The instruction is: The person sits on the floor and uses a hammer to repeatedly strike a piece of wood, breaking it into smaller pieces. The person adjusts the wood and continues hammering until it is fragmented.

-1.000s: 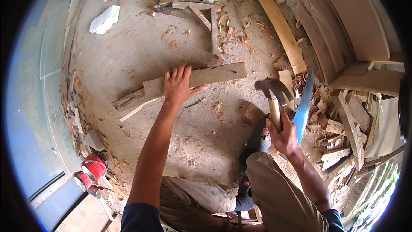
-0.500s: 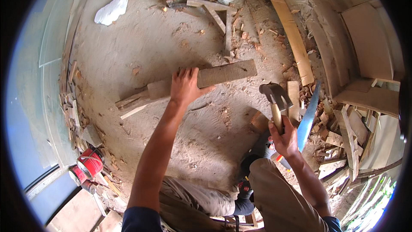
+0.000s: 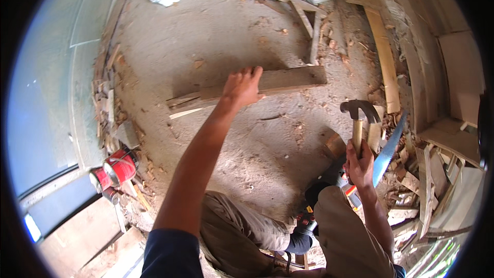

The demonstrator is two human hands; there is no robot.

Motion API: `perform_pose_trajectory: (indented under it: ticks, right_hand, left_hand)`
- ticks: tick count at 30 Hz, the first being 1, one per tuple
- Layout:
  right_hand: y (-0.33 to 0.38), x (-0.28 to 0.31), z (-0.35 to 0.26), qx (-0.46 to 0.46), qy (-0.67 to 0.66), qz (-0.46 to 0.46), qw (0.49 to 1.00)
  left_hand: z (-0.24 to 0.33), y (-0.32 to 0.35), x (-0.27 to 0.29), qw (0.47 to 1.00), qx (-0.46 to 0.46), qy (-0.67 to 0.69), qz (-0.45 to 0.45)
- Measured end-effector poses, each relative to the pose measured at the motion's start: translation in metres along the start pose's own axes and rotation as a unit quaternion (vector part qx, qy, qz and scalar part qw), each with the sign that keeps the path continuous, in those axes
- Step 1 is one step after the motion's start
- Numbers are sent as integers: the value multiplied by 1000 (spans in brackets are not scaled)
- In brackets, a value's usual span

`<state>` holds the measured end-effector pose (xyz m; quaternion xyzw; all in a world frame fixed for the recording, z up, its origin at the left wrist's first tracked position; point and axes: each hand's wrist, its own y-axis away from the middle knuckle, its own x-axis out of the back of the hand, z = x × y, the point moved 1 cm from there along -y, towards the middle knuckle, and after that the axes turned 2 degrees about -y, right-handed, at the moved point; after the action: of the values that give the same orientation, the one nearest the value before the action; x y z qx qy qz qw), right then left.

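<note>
your left hand (image 3: 243,87) is the one nearer the timber (image 3: 296,79): it lies across the middle of its length, palm side down, the thumb spread toward the right end and the fingers, partly bent, reaching over toward the far edge; whether they press, grip or only rest there, you cannot tell from this view. the timber lies on the dusty ground (image 3: 231,159) in front of you, its long axis running mostly left to right and slanting so that the right end sits a little farther from you than the left, and your left forearm meets it crosswise. at its left end are a thin wood piece (image 3: 183,100) and, on the near side, a pale strip (image 3: 186,113). your right hand (image 3: 360,160) is closed around the handle of the hammer (image 3: 357,129), head up and away from you, the blunt face toward the left and the curved claw toward the right. that head is apart from the timber, to the right of its right end and closer to you, with the blue saw blade (image 3: 389,152) just beyond your right hand on the right
</note>
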<state>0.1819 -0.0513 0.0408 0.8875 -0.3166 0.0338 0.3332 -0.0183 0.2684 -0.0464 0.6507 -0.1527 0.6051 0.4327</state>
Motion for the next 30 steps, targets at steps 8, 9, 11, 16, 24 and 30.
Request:
perform_pose_trajectory:
  ticks: [8,9,11,16,24,30]
  right_hand:
    - [18,2,30,10,-1,-5,1000]
    - [19,3,33,8,-8,-12,1000]
    - [22,8,39,2,-16,-18,1000]
    - [25,20,50,8,-8,3,1000]
    - [28,24,45,-35,-33,20,999]
    - [31,21,36,-19,2,24,1000]
  left_hand:
    - [36,36,-39,995,66,1,68]
    - [42,48,-47,996,65,2,61]
    - [65,70,-66,995,63,-12,77]
    - [99,95,-74,995,52,42,75]
    - [78,101,-73,996,-8,24,84]
    - [89,102,-40,998,34,-56,20]
